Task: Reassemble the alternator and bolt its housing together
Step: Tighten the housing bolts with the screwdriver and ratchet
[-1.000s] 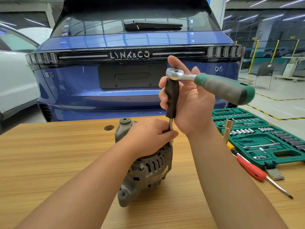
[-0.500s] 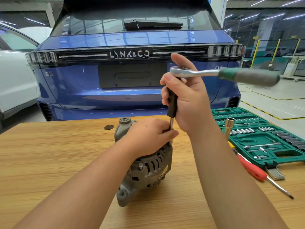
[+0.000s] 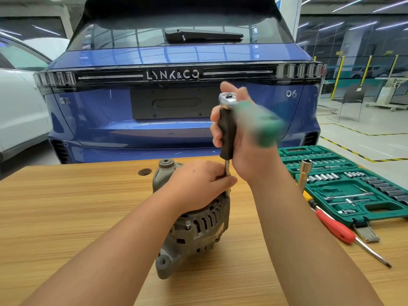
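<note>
The alternator (image 3: 194,221) is the landmark: a grey cast-metal body, rough and matte, ribbed with slotted vents around its drum and ending in a rounded mounting ear with a bolt hole at its near end. It lies on the pale wood-grain table (image 3: 66,217). The left hand (image 3: 198,184) rests on top of it, fingers curled over the casing, with thumb and fingertips pinching the thin bright steel shaft of the extension driver (image 3: 227,138) just above the alternator's right rim. Higher on that upright tool, the right hand (image 3: 245,140) wraps its fingers around the black, smooth cylindrical grip. A chrome-headed ratchet (image 3: 228,98) sits on the grip's top (its green handle is a blur). Right of the alternator lie a red-handled screwdriver (image 3: 335,227) and a green moulded socket case (image 3: 344,186).
</note>
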A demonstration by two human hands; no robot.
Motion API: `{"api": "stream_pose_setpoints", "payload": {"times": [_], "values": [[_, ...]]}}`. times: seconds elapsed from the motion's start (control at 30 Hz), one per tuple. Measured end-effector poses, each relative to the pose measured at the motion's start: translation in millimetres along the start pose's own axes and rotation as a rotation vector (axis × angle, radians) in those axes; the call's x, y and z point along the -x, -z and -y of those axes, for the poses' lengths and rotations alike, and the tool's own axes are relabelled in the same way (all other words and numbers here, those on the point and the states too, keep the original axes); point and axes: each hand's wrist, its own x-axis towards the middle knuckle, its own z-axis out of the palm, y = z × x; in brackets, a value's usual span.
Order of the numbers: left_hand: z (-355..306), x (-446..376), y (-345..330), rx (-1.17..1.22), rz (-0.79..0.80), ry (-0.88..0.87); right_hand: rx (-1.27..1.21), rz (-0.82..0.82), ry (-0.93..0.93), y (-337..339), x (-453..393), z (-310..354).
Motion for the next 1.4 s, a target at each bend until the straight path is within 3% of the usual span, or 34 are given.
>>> {"api": "stream_pose_setpoints", "payload": {"times": [0.1,0.17,0.3,0.4,0.5,0.73,0.8,0.97,1.03,1.17,1.33,1.4], "values": [[-1,0,-1,-0.013,0.022,-0.03,0.23,-0.208,0.076,-2,-1,0],[0,-1,-1,-0.026,0.03,-0.037,0.246,-0.251,0.025,3,-3,3],[3,-3,-2,-0.002,0.019,-0.022,-0.045,0.038,-0.052,15,-1,8],[3,-2,-2,0.033,0.011,-0.007,0.15,0.039,0.167,10,0,-1],[2,0,-2,0.051,0.004,0.004,0.242,0.059,0.228,3,0,-8],[2,-2,-3,0.016,-0.003,0.01,-0.17,0.192,-0.002,16,0,-1],[3,-2,-3,0.013,-0.007,0.007,-0.117,0.147,-0.015,14,-1,0],[1,-1,-2,-0.035,0.024,-0.024,0.201,-0.18,0.078,2,-1,-1],[1,-1,-2,-0.026,0.027,-0.029,0.269,-0.223,0.05,3,-2,0],[3,-1,-1,0.013,0.014,-0.019,-0.05,0.058,-0.137,12,-1,9],[5,-1,-2,0.048,0.012,-0.002,0.23,-0.011,0.19,0,2,-5],[4,-1,-1,0.043,0.013,0.003,0.272,-0.014,0.226,-3,5,-5]]}}
